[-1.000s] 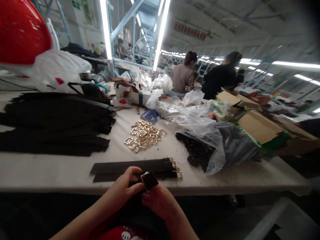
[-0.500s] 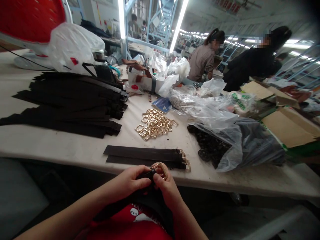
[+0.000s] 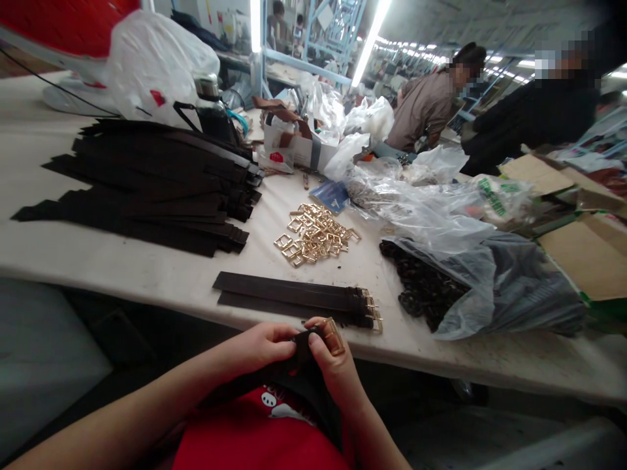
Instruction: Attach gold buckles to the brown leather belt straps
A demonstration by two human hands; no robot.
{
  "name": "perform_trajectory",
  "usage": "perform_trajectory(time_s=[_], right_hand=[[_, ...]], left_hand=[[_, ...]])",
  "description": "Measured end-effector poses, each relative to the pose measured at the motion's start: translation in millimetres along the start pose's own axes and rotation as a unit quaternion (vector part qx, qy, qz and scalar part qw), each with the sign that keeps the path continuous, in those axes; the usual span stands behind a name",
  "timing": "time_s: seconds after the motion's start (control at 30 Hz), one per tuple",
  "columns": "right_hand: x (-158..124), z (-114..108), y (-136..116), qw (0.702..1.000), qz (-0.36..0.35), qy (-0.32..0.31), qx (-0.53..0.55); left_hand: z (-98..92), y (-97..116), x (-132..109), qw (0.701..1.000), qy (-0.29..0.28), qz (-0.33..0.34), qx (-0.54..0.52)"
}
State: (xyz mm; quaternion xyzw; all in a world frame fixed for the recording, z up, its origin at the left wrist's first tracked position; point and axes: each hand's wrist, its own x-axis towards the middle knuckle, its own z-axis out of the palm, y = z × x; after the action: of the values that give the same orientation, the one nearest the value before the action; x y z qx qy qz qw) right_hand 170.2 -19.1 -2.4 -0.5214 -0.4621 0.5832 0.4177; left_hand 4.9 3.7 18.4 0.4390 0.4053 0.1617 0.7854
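Both hands grip a black strap [image 3: 304, 350] at the table's front edge. My left hand [image 3: 262, 346] pinches it between thumb and fingers. The fingers of my right hand [image 3: 330, 362] are closed round the strap's end, where a gold buckle [image 3: 334, 337] sits against them. Just beyond lie several finished-looking black straps [image 3: 289, 297] side by side, gold buckles at their right ends. Behind these is a loose heap of gold buckles [image 3: 316, 235]. How the strap passes through the held buckle is hidden by my fingers.
At left lies a large pile of black straps [image 3: 147, 189]. A clear plastic bag [image 3: 519, 281] spilling small black pieces [image 3: 424, 281] lies at right, near cardboard boxes [image 3: 588, 251]. A red-faced scale [image 3: 73, 26] stands back left. Two people [image 3: 426, 111] are beyond the table.
The view has shifted, so the table's things appear further right. My thumbs now press flatter on the strap beside the buckle, and more of its flat surface shows between my hands.
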Motion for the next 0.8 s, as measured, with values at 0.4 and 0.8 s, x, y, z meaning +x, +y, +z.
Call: perform_trajectory(time_s=[0.4, 0.8], right_hand=[[-8.4, -8.4, -7.2, 0.976, -0.081, -0.066, -0.191], [-1.3, -16.1, -0.6, 0.995, 0.036, -0.098, 0.005]], left_hand=[[0.0, 0.7, -0.6, 0.997, 0.008, 0.052, 0.06], [-0.6, 7.8, 3.3, 0.998, -0.028, 0.029, 0.039]])
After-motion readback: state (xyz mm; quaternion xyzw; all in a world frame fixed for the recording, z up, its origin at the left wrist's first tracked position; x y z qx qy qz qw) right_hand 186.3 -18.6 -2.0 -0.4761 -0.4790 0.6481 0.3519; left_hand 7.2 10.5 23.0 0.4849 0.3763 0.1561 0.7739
